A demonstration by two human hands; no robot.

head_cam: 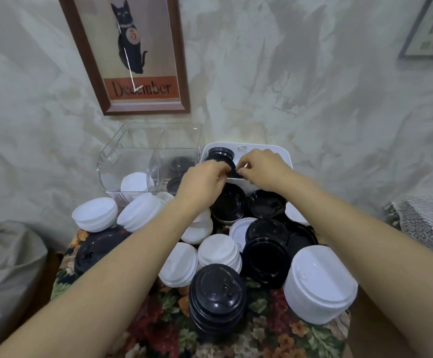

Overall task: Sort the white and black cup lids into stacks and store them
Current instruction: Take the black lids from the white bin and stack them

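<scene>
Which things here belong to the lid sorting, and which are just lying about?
Job: black lids, white lids, clear bin, white tray, left hand and right hand, both pinching a black lid at the tray.
Lying about: cat picture, second frame, floral cloth, lace cloth.

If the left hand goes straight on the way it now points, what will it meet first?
The left hand would probably meet the black lid at the white tray's front rim first; depth is unclear.
</scene>
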